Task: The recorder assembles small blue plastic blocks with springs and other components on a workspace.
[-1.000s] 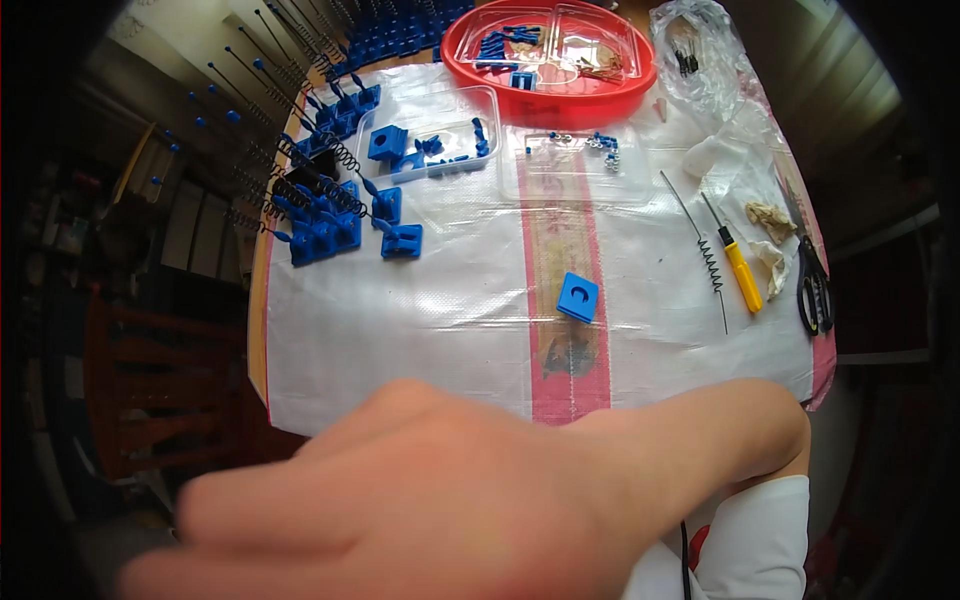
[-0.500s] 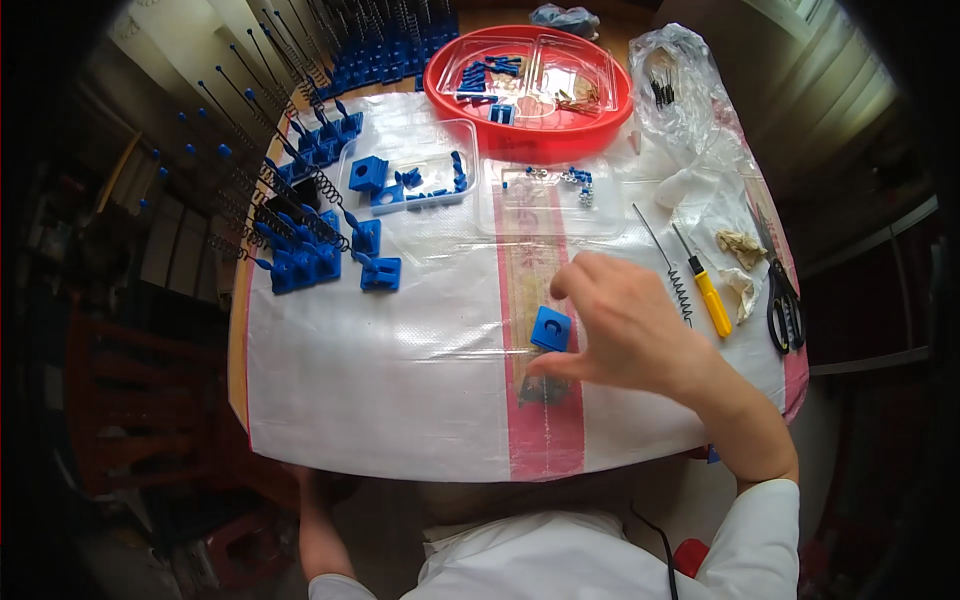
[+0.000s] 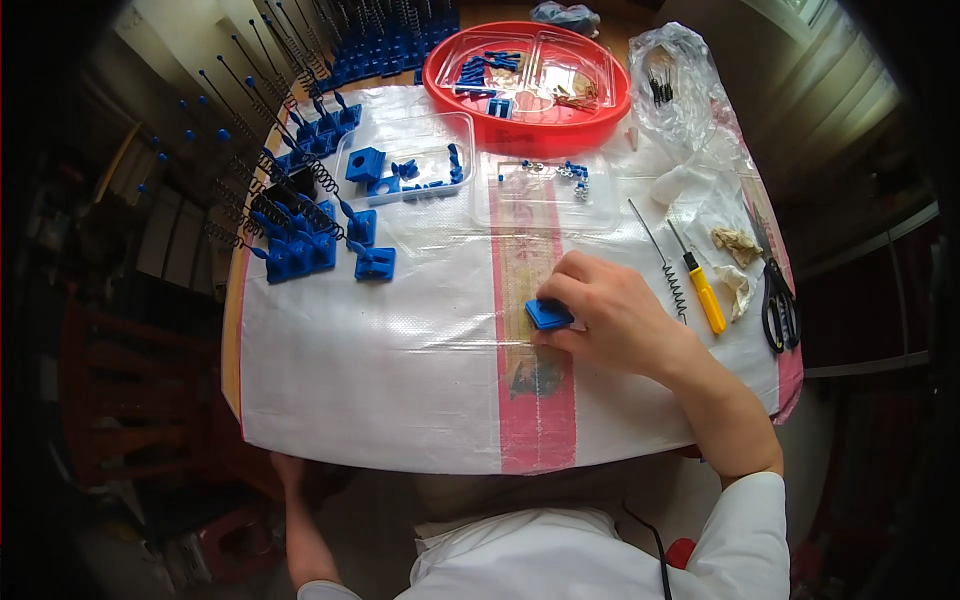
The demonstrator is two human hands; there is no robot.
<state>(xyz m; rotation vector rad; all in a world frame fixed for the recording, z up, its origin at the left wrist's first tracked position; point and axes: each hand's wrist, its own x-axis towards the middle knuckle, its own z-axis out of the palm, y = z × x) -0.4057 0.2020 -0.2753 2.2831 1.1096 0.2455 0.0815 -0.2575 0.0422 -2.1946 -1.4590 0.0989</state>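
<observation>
My right hand (image 3: 615, 312) is over the pink stripe of the table cover, with thumb and fingers closed on the sides of a square blue plastic block (image 3: 547, 314). The block is slightly tilted, and part of it is hidden by the fingers. My left hand (image 3: 288, 466) hangs down at the table's front left edge, its fingers out of sight. Right of my right hand lie a loose black spring (image 3: 676, 292) and a screwdriver with a yellow handle (image 3: 706, 300). Two blue bases with springs, one of them a front base (image 3: 374, 264), stand to the left.
A clear box (image 3: 408, 196) of blue parts and a shallow clear tray (image 3: 545, 218) of small fittings lie behind. Farther back is a red basin (image 3: 560, 138). Several sprung blue pieces (image 3: 300, 252) crowd the left. Black scissors (image 3: 780, 310) and a plastic bag (image 3: 680, 125) are at right.
The fingers of my right hand have closed from a wide spread onto the blue block, which is now tipped from its flat position. The whole view has shifted slightly.
</observation>
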